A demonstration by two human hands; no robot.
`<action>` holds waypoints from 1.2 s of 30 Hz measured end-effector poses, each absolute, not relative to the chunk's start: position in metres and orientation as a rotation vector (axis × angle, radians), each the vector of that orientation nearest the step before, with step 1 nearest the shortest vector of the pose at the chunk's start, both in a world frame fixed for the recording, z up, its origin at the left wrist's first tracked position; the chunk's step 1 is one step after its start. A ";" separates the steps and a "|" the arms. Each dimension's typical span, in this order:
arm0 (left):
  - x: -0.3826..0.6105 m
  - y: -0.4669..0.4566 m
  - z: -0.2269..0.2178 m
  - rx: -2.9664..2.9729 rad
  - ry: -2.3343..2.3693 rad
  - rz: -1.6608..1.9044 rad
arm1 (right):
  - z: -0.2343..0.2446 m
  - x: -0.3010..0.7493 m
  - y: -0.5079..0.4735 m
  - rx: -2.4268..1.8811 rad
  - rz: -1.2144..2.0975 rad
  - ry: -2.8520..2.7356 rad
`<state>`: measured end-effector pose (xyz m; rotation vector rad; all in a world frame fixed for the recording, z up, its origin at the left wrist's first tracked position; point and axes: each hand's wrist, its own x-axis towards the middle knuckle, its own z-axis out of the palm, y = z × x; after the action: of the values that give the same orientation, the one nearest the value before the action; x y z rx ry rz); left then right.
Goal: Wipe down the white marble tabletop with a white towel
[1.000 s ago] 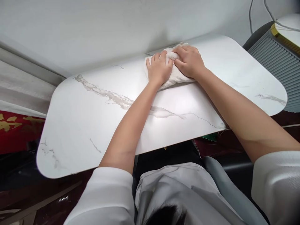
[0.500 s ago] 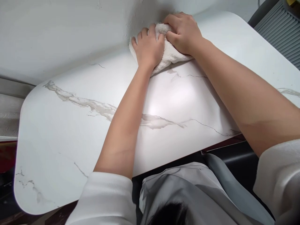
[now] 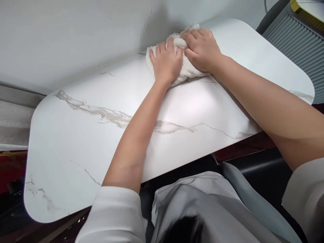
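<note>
A bunched white towel (image 3: pixel 186 70) lies on the white marble-patterned tabletop (image 3: pixel 76 141), at its far edge against the pale wall. My left hand (image 3: pixel 165 62) presses down on the towel's left part with its fingers curled over it. My right hand (image 3: pixel 202 49) grips the towel's right part, fingers closed on the cloth. Both forearms reach across the table from white sleeves.
A grey ribbed appliance (image 3: pixel 298 40) stands at the far right beside the table. The pale wall (image 3: pixel 76 33) runs along the table's back edge. A grey chair part (image 3: pixel 253 202) and dark floor show below the table's near edge. Red cloth (image 3: pixel 10 165) is at the left.
Both hands with the towel slid along the table's back edge, first toward the wall, then slightly back and to the right. The view shifted with my head.
</note>
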<state>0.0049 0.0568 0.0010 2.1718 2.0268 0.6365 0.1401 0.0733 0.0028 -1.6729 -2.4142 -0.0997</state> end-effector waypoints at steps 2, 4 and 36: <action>0.012 0.041 0.001 2.184 1.980 0.601 | 0.004 0.150 0.048 -1.618 -0.109 -2.431; 0.019 0.020 0.001 2.215 1.924 0.598 | 0.007 0.159 0.020 -1.635 -0.114 -2.442; 0.122 -0.009 0.001 2.293 1.669 0.595 | 0.009 0.263 -0.025 -1.988 0.079 -1.986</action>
<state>0.1221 -0.0086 0.0006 2.2933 1.6688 0.5948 0.2630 -0.0253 0.0088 -1.9875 -1.9864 0.0786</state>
